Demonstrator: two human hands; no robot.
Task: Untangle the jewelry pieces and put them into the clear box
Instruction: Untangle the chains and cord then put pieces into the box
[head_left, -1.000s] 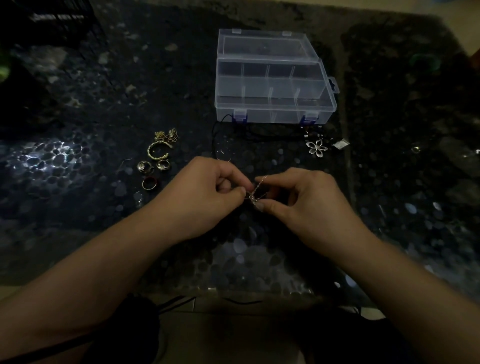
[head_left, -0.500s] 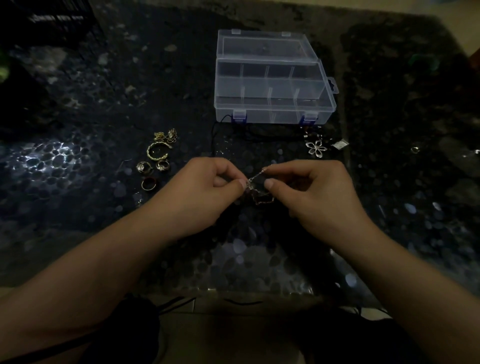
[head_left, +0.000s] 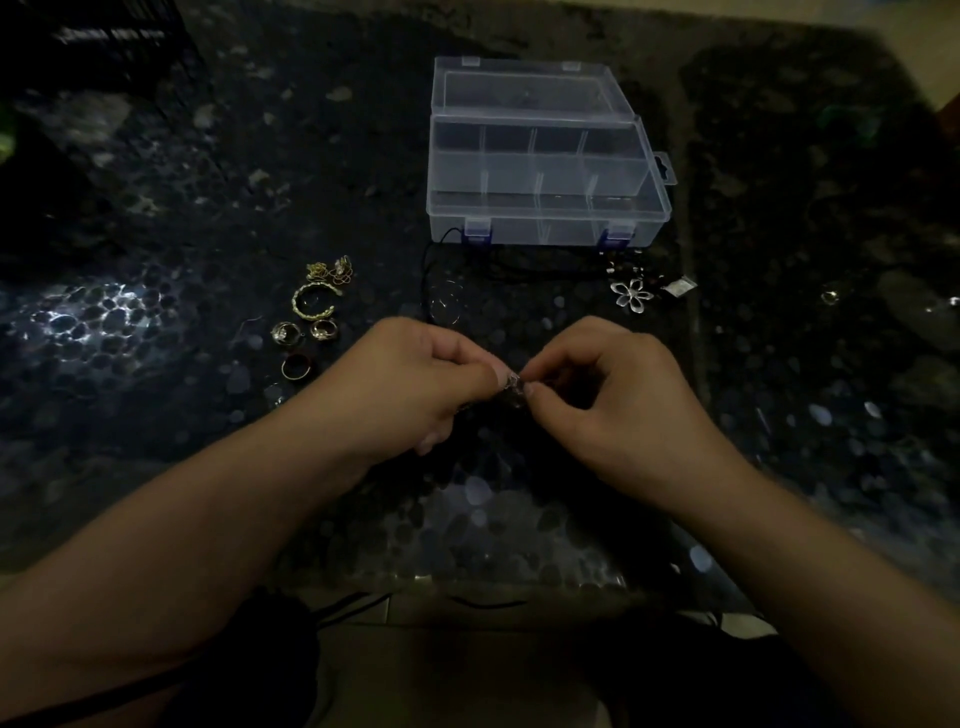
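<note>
A dark, glossy tabletop (head_left: 156, 322) with a pebble-like speckled pattern fills the view, with a bright patch of reflected light at its left. Pale floor tiles (head_left: 457, 670) show below its near edge, crossed by a thin black cord (head_left: 358, 603).

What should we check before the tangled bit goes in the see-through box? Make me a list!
1. Both hands hold the tangle: ok. The left hand and right hand pinch the small chain piece between them.
2. Knot undone: cannot tell, it is tiny and blurred.
3. Clear box open: ok, its lid is folded back.
4. Compartments free: ok, none shows anything inside.
5. Path to the box: not ok, a black cord lies in front of it.
6. Other pieces sorted: not ok, the gold rings and flower pendant lie on the table.
</note>
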